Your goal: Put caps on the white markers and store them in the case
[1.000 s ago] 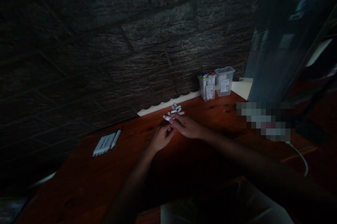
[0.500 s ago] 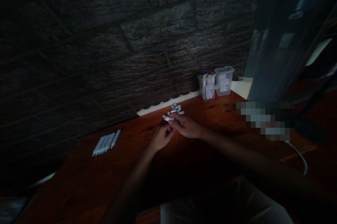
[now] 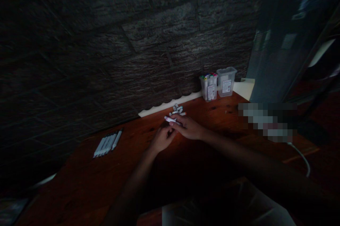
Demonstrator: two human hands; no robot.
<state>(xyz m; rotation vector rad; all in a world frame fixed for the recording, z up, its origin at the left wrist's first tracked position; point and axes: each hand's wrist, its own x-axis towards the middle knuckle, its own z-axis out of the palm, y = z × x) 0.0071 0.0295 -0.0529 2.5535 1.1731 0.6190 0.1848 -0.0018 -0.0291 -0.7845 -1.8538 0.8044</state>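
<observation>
A white marker (image 3: 170, 119) with a purplish band near its end lies between the thumb and fingers of my right hand (image 3: 190, 128). Its far end points left, away from the palm. My left hand (image 3: 162, 139) is just below, its fingers curled and its fingertips up against the right hand. Whatever those fingers hold, if anything, is hidden. Right behind the hands, several loose marker caps or short pieces (image 3: 176, 108) are heaped on the wooden table (image 3: 143, 130). Off to the left lies a row of several white markers (image 3: 106, 143), side by side.
By the wall stand a clear plastic tub of colourful-capped markers (image 3: 209, 88) and a second clear tub (image 3: 226, 81). A wavy white strip (image 3: 170, 103) runs along the table's back edge. At the right are a blurred-out patch (image 3: 267, 121) and a white cable (image 3: 302, 158).
The marker has shifted slightly in my right hand, and more of its white barrel shows between thumb and fingers. Both hands stay in nearly the same place.
</observation>
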